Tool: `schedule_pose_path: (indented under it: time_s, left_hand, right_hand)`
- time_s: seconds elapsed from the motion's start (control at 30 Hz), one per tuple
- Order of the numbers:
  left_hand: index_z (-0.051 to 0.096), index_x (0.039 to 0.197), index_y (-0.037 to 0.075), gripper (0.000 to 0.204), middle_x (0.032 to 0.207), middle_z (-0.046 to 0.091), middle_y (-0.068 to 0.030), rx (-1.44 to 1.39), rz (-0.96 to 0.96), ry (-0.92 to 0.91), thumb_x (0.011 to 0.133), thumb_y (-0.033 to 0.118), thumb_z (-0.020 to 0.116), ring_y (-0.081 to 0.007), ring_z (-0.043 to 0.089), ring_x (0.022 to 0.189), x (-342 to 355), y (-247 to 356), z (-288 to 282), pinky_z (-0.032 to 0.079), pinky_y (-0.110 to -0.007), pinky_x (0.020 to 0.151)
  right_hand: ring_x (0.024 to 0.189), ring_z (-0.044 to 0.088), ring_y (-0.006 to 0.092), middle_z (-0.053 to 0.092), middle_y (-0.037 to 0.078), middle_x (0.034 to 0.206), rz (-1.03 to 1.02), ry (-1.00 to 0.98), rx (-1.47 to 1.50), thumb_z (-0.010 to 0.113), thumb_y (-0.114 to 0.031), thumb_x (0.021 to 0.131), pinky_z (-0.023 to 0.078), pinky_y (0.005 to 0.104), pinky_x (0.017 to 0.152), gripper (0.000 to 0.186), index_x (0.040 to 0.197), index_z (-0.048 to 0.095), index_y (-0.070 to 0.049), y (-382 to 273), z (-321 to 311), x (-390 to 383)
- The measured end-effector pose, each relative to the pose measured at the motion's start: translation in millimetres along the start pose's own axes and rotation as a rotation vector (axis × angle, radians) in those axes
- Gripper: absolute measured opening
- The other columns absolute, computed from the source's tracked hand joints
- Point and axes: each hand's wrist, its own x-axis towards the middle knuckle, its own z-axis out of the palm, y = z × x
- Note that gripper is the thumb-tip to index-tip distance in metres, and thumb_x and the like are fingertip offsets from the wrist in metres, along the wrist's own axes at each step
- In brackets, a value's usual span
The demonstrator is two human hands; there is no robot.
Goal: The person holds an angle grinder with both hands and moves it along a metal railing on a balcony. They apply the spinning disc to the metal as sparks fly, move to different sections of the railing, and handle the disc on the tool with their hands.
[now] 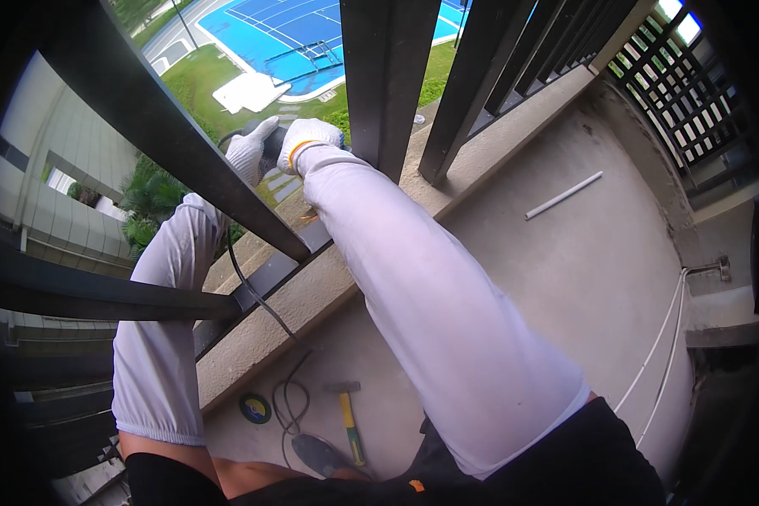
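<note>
Both arms, in white sleeves, reach out between dark railing bars over the outer ledge. My left hand, in a white knit glove, is closed on the near left side of a dark corded tool. My right hand, gloved alike with an orange-edged cuff, grips its other side. Most of the tool is hidden by the gloves, so its exact kind does not show. A black cable hangs by my left wrist, crosses the concrete kerb and drops to the balcony floor.
A yellow-handled hammer lies on the floor near my shoe, beside looped cable and a round dark disc with a yellow-blue centre. Farther right lies a white pipe. White cords hang from a wall fitting. Beyond the railing is a drop.
</note>
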Motion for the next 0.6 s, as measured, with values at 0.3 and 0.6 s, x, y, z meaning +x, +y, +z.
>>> schedule_pose_path:
  time_s: [0.3, 0.6]
  left_hand:
    - [0.062, 0.126, 0.001, 0.049, 0.111, 0.074, -0.0139, -0.092, 0.018, 0.093, 0.098, 0.032, 0.087, -0.0275, 0.078, 0.088, -2.2, -8.7, -4.7, 0.069, -0.042, 0.077]
    - [0.058, 0.134, -0.004, 0.052, 0.118, 0.073, -0.0172, -0.125, 0.092, -0.039, 0.102, 0.029, 0.082, -0.028, 0.077, 0.094, 11.1, -25.5, -11.8, 0.067, -0.044, 0.08]
  right_hand:
    - [0.114, 0.081, 0.027, 0.083, 0.011, 0.119, -0.079, 0.0, -0.049, 0.077, -0.029, 0.084, 0.064, 0.0417, 0.095, 0.036, 0.116, 0.085, -0.016, 2.5, 2.4, 0.1]
    - [0.123, 0.077, 0.0255, 0.081, 0.01, 0.129, -0.08, -0.102, -0.093, 0.08, -0.039, 0.086, 0.061, 0.0397, 0.101, 0.046, 0.126, 0.082, -0.016, -4.6, 9.3, 5.0]
